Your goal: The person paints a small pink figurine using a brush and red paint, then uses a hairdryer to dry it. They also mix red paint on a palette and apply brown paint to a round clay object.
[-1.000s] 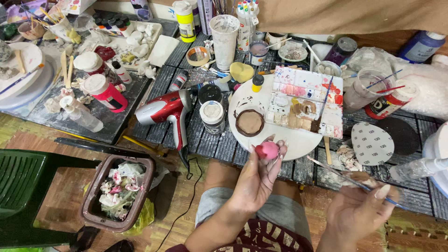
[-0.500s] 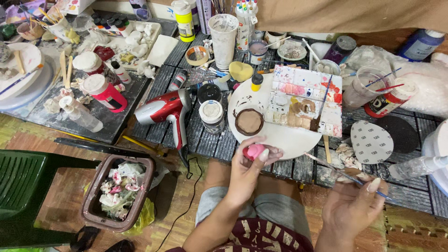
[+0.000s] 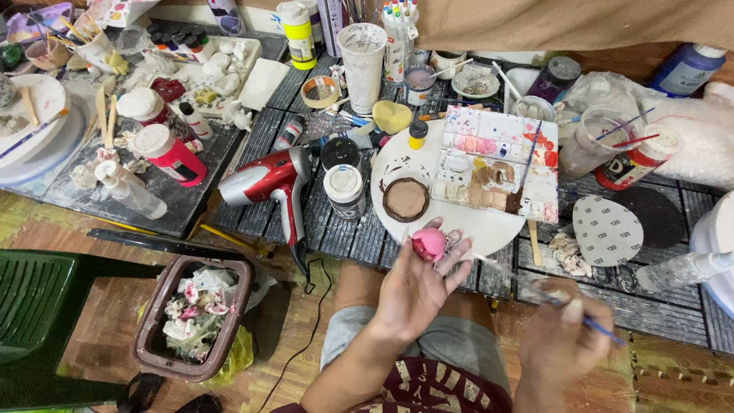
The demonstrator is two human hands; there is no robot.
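Pink round piece (image 3: 429, 244) pinched in left hand (image 3: 417, 287) fingertips, over the white round board's (image 3: 489, 229) near edge.
Right hand (image 3: 562, 336) closed around thin brush (image 3: 535, 294), tip near piece. Paint palette (image 3: 497, 164) wells hold pinks, reds, browns; brown bin (image 3: 145, 336) holds stained tissues.

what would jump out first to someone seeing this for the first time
The small pink piece held up in the left hand, low in the middle, with the right hand holding a thin brush beside it. Behind them, a red hair dryer lies on the dark table left of a paint-stained palette.
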